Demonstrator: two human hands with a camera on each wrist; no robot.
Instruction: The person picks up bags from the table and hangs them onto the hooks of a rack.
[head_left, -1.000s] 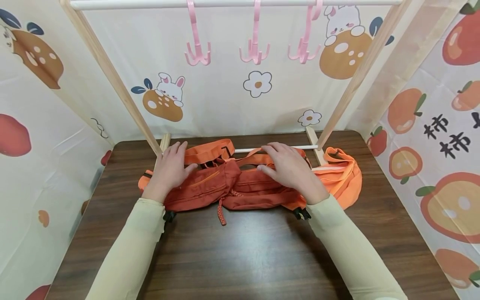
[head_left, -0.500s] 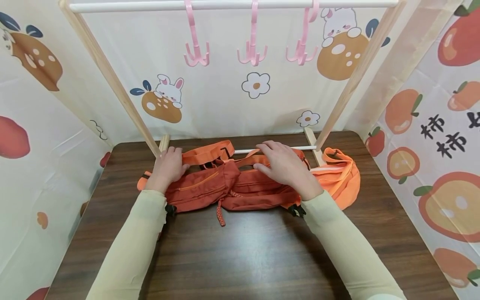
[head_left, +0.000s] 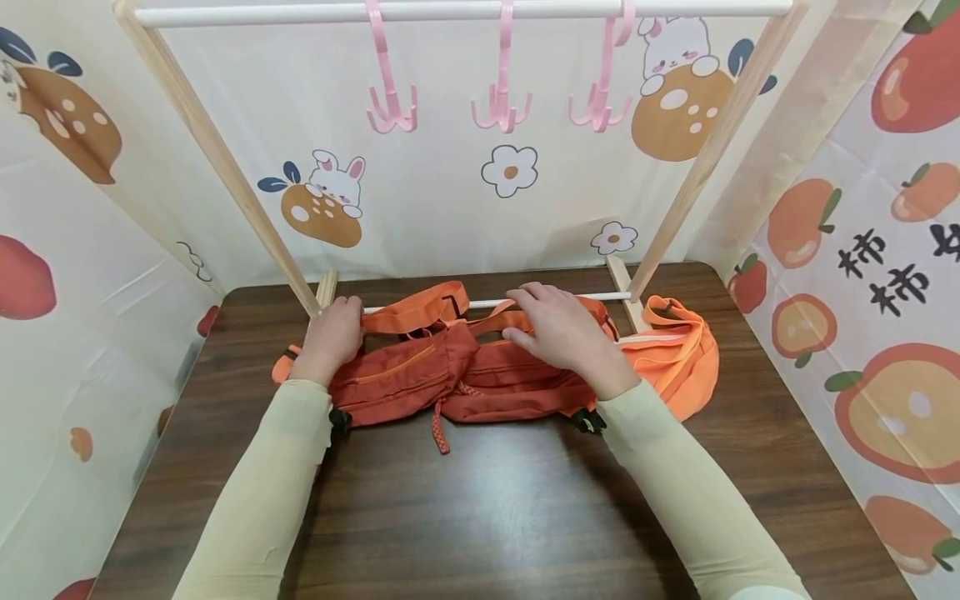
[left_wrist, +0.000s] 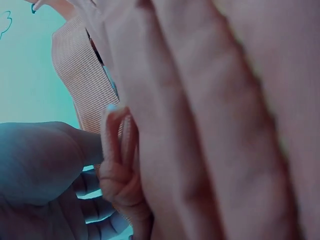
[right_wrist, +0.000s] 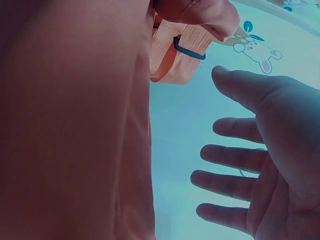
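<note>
Two rust-red waist packs, a left one (head_left: 397, 375) and a right one (head_left: 510, 392), lie end to end on the table, with an orange strap (head_left: 420, 310) looped behind them. My left hand (head_left: 330, 337) is at the left pack's outer end. In the left wrist view its thumb and curled fingers are at the webbing strap (left_wrist: 82, 75), beside a knotted cord loop (left_wrist: 117, 170); the thumb tip is hidden. My right hand (head_left: 562, 333) hovers over the right pack, its fingers (right_wrist: 232, 155) spread and relaxed with nothing in them.
A bright orange bag (head_left: 678, 367) lies at the right end. Behind stands a wooden rack with a white top bar (head_left: 450, 10), several-pronged pink hooks (head_left: 501, 108) and a low white rod (head_left: 480, 303). Patterned cloth walls surround the brown table (head_left: 480, 517).
My left hand has drawn its fingers in and moved slightly down at the left pack's end. The right hand has barely shifted left, and the packs lie as before.
</note>
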